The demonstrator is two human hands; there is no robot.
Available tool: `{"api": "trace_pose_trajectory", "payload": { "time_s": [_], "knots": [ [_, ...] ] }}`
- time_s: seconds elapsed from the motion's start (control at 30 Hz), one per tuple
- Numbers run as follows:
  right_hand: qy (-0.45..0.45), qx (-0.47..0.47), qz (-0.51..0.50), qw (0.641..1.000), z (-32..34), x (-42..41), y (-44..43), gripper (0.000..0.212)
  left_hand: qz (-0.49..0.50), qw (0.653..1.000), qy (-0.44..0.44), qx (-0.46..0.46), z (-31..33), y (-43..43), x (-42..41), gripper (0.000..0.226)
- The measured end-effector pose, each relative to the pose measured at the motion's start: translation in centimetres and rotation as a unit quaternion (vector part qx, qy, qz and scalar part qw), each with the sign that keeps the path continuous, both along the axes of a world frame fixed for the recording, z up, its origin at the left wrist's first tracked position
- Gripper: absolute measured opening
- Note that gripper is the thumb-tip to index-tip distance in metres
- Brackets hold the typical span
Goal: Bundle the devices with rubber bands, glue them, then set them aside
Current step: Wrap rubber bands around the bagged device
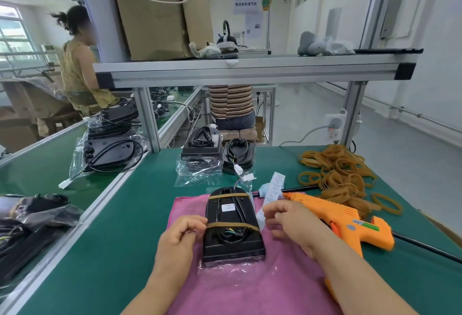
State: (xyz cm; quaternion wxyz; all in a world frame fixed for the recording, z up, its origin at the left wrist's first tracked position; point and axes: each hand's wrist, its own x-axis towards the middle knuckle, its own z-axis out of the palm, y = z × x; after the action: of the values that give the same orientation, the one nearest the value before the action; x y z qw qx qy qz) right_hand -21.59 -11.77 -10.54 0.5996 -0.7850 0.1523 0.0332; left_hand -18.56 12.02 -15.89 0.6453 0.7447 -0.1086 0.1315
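Observation:
A black device (232, 227) lies on a pink cloth (250, 289), its coiled cable tucked against its back. Two tan rubber bands cross it: one near the far end (228, 195), one across the middle (232, 225). My left hand (181, 236) pinches the left end of the middle band at the device's edge. My right hand (287, 222) hovers at the device's right side with fingers curled, close to a white paper strip (273, 190); whether it grips anything I cannot tell. An orange glue gun (342, 217) lies just right of that hand.
A heap of loose rubber bands (335, 174) sits at the right rear of the green mat. Two more black devices (217, 150) in plastic wrap stand behind the cloth, others (110, 149) on the left conveyor. An aluminium shelf frame (250, 69) spans overhead. Two people work beyond.

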Motion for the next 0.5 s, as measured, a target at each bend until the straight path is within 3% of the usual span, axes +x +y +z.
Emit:
{"api": "trace_pose_trajectory", "payload": {
  "time_s": [0.07,0.13,0.27,0.5],
  "knots": [
    [-0.020,-0.031,-0.022,0.999,0.4,-0.8,-0.7,0.037,0.008,0.999,0.033,-0.042,-0.2,0.1,0.1,0.049],
    [-0.051,-0.122,-0.032,0.991,0.8,-1.7,-1.7,0.030,0.012,0.996,0.068,-0.056,-0.6,0.4,0.4,0.045],
    [-0.075,-0.263,-0.049,0.961,1.2,-4.2,-3.7,0.013,0.011,0.995,0.098,-0.014,-1.2,0.5,0.7,0.046],
    [-0.046,-0.316,-0.051,0.946,0.5,-6.6,-4.1,0.004,0.031,0.995,0.042,0.084,0.0,0.1,-0.3,0.034]
  ]
}}
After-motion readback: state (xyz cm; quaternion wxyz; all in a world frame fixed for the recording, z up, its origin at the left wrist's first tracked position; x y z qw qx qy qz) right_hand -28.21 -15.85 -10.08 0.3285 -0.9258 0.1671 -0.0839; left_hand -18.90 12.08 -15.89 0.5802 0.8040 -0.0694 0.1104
